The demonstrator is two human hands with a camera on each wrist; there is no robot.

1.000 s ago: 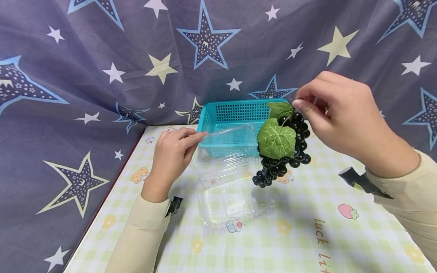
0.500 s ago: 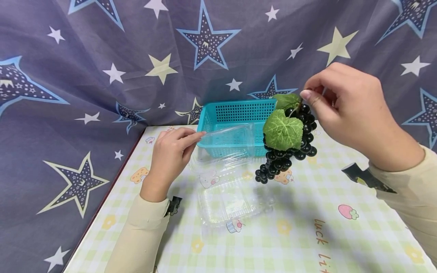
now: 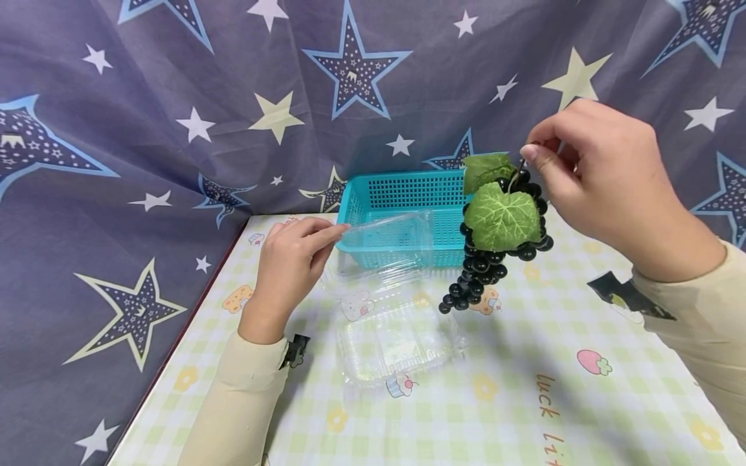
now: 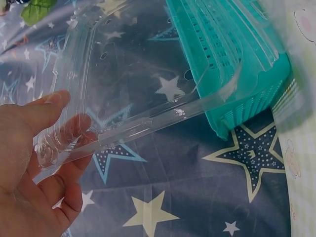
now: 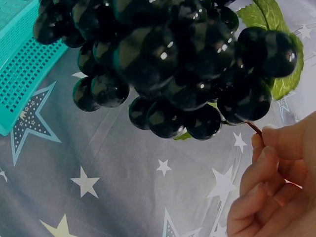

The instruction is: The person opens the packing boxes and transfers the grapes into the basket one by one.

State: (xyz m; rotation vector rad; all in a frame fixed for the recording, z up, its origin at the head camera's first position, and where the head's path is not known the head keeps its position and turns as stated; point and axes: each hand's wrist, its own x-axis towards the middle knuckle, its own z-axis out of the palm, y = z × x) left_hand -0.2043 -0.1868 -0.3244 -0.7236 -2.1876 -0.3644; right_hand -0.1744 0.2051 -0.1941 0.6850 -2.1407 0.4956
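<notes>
A bunch of black grapes point(image 3: 481, 265) with green leaves point(image 3: 504, 217) hangs in the air on the right. My right hand point(image 3: 603, 175) pinches its thin brown stem between thumb and fingers, seen close in the right wrist view beside the grapes point(image 5: 182, 59). On the left, my left hand point(image 3: 297, 265) holds the raised lid point(image 3: 390, 236) of a clear plastic clamshell box by its corner. In the left wrist view, thumb and fingers point(image 4: 52, 106) grip that lid corner. The box's ribbed base point(image 3: 396, 340) lies on the tablecloth, hinged side away from me.
Behind the lid stands a turquoise plastic basket point(image 3: 408, 194), close to the star-patterned curtain point(image 3: 227, 77) at the back. A pale checked tablecloth point(image 3: 454, 421) with printed cartoons covers the table. The grapes overlap the basket's right end in the head view.
My right hand has moved up and to the right, carrying the grapes with it. The left hand keeps the lid raised in nearly the same place.
</notes>
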